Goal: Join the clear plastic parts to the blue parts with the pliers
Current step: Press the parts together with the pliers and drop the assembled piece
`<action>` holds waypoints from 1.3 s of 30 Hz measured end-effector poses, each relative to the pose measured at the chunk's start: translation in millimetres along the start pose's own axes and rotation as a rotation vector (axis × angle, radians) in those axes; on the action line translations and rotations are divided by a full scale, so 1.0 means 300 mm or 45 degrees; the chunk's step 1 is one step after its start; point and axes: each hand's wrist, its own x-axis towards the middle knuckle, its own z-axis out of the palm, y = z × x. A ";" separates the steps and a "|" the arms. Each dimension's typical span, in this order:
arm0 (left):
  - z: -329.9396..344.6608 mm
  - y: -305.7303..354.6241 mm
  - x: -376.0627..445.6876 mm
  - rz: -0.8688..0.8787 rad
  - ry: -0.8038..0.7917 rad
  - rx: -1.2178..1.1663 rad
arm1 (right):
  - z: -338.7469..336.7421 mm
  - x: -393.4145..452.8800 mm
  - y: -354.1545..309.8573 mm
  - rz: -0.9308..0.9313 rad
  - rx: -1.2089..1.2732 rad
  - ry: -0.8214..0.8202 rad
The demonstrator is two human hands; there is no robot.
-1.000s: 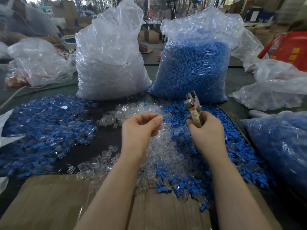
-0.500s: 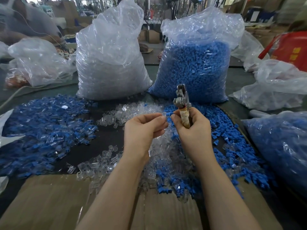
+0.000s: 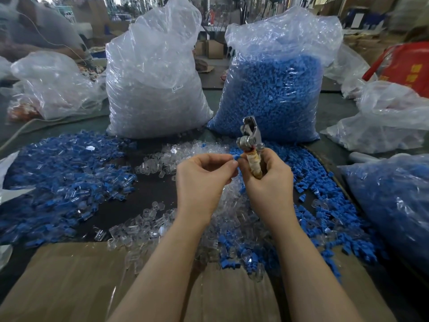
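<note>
Right hand (image 3: 267,180) grips tape-wrapped metal pliers (image 3: 251,145).

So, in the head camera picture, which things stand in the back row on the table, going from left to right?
Small clear bag → tall bag of clear parts → tall bag of blue parts → crumpled clear bag, with a red object behind it.

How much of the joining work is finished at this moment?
Done: a pile of joined pieces lies at left. In hand: the right hand grips the pliers; the left hand pinches a blue part. Left: loose clear parts, loose blue parts and two full bags.
</note>
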 end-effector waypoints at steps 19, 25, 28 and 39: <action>-0.019 -0.030 0.019 0.033 0.107 -0.004 | -0.037 0.021 0.006 0.130 0.047 -0.269; -0.036 -0.026 0.028 0.083 0.109 -0.103 | -0.071 0.029 0.025 0.160 -0.092 -0.453; -0.042 -0.028 0.033 0.116 0.098 -0.065 | -0.074 0.031 0.020 0.134 -0.152 -0.521; -0.033 -0.027 0.026 0.082 0.013 0.141 | -0.035 0.023 0.001 0.034 -0.073 -0.337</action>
